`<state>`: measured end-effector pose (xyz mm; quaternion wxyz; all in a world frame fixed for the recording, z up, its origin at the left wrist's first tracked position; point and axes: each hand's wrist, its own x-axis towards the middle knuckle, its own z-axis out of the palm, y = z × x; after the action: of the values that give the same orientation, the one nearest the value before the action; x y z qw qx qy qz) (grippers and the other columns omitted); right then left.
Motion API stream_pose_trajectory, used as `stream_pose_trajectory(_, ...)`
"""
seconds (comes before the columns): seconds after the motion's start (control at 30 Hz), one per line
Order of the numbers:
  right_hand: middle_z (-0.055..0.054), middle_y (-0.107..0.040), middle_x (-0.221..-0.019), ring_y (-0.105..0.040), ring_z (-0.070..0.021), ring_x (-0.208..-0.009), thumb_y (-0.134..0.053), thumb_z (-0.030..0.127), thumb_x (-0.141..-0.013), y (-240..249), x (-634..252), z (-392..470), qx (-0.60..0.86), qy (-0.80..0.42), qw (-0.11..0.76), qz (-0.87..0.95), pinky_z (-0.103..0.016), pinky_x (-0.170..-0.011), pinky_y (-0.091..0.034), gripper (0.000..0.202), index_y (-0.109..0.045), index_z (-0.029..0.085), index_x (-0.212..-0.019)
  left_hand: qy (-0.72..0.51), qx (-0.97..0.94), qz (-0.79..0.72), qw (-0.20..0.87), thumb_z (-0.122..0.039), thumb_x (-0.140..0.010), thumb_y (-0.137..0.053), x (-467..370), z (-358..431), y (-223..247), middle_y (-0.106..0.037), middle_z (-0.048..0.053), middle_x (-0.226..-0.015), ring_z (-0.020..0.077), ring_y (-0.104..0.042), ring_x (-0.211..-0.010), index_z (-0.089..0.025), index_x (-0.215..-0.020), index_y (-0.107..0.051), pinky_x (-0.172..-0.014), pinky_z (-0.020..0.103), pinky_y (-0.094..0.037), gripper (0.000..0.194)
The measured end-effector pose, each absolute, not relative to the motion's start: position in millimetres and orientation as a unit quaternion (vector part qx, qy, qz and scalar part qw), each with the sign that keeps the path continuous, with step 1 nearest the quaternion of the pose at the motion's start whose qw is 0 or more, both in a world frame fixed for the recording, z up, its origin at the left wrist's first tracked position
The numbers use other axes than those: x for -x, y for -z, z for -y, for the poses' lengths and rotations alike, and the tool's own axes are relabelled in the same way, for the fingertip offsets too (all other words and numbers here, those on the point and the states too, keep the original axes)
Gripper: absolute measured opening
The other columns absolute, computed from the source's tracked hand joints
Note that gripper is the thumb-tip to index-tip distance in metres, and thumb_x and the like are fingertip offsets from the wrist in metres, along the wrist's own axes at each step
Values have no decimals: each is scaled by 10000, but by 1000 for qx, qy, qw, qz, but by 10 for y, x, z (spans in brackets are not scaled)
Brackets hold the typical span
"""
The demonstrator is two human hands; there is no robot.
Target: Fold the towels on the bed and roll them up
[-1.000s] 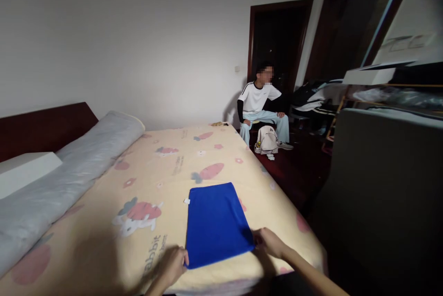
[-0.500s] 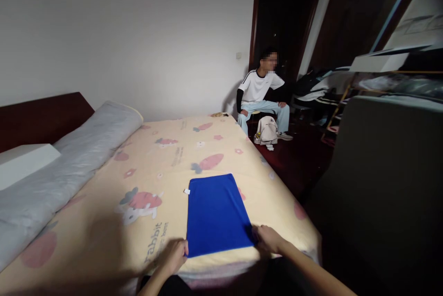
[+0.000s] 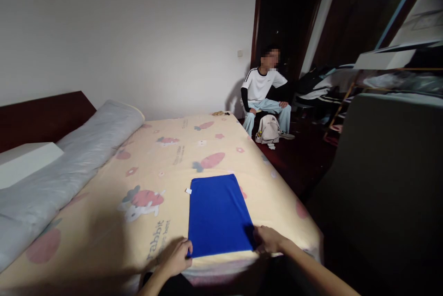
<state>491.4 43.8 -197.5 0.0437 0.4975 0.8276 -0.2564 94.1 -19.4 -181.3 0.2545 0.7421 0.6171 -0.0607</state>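
Observation:
A blue cloth (image 3: 219,215) lies flat and smooth on the bed, roughly rectangular, with a small white tag (image 3: 188,190) sticking out at its left edge. My left hand (image 3: 178,257) is at the near left corner, its fingers curled over the cloth and the thumb below. At the near right corner, my right hand (image 3: 268,239) is closed on the cloth's edge, its fingertips partly in shadow.
The bed (image 3: 104,185) has a cream sheet printed with carrots and rabbits. A rolled grey quilt (image 3: 100,148) and a white box (image 3: 29,160) lie at left. Beyond the bed, a person (image 3: 265,86) sits near a white backpack (image 3: 268,129). A dark panel (image 3: 384,185) stands at right.
My left thumb has moved down, a little apart from the fingers at the corner. My right hand and the cloth stay nearly in place; the view has shifted slightly.

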Motion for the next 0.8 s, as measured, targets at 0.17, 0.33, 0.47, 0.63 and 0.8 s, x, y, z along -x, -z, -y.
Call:
stream_pose_trajectory(0.17, -155, -653, -1199, -597, -284, -1104, -459, 267, -837, 1866, -4471, -383, -481, 205, -24, -852, -416, -968, -417, 378, -642, 171, -1153, -47, -793, -583, 170, -217, -875, -353, -1315, 131, 1874, -517, 79, -1431, 211, -460, -1303, -229, -1352, -483, -1097, 364, -361, 494)
stream_pose_trajectory(0.33, -150, -319, -1547, -306, -286, -1418, -447, 144, -776, 2125, -3711, -277, -450, 199, -63, -868, -470, -1146, -271, 665, -417, 125, -1440, -16, -841, -525, 129, -47, -793, -313, -1807, -166, 2127, -203, 35, -1613, 177, -187, -1476, -192, -1516, -193, -1202, 372, -240, 747)
stream_pose_trajectory(0.47, -121, -266, -1561, -245, -261, -1441, -381, 160, -862, 2445, -3441, -228, -498, 186, -127, -838, -476, -1159, -274, 643, -304, 149, -1500, -44, -816, -572, 69, -115, -884, -268, -1988, -244, 2437, -160, 46, -1609, 207, -160, -1481, -214, -1518, -124, -1204, 452, -240, 657)
stream_pose_trajectory(0.63, -95, -251, -1565, -228, -256, -1443, -322, 287, -968, 2667, -3493, -214, -483, 182, -168, -840, -494, -1170, -262, 562, -250, 201, -1518, -54, -787, -610, 72, -227, -942, -223, -1968, -170, 2649, -175, 27, -1604, 203, -176, -1475, -240, -1513, -133, -1211, 484, -230, 579)
stream_pose_trajectory(0.8, -48, -225, -1572, -214, -259, -1444, -335, 350, -982, 2698, -3550, -269, -471, 188, -173, -844, -511, -1178, -252, 575, -180, 281, -1531, -61, -783, -609, 108, -252, -934, -228, -1934, -199, 2634, -153, -22, -1602, 177, -161, -1476, -292, -1510, -119, -1225, 441, -213, 588)
